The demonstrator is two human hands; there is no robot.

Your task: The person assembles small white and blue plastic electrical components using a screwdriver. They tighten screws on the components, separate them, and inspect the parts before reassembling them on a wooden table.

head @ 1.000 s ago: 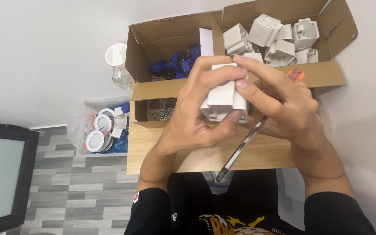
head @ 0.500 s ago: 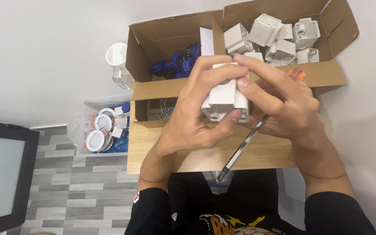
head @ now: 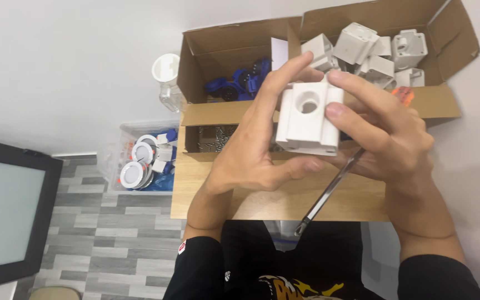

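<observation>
My left hand (head: 251,155) and my right hand (head: 384,139) both grip a white plastic block (head: 306,119) with a round hole in its top face, held above a small wooden table (head: 262,197). My right hand also clamps a screwdriver (head: 329,191); its metal shaft points down toward my lap and its orange handle end (head: 404,95) shows behind the fingers. Behind the hands stands an open cardboard box (head: 218,50). Its right compartment holds several white plastic blocks (head: 362,47), its left compartment blue parts (head: 237,83).
A clear plastic bin (head: 140,161) with round white and blue parts sits on the tiled floor to the left. A clear jar with a white lid (head: 166,78) stands by the wall. A dark-framed panel (head: 6,211) lies at far left.
The white block has been turned in my hands so that its face with the round hole points up at the camera. Hands and screwdriver stay in the same place.
</observation>
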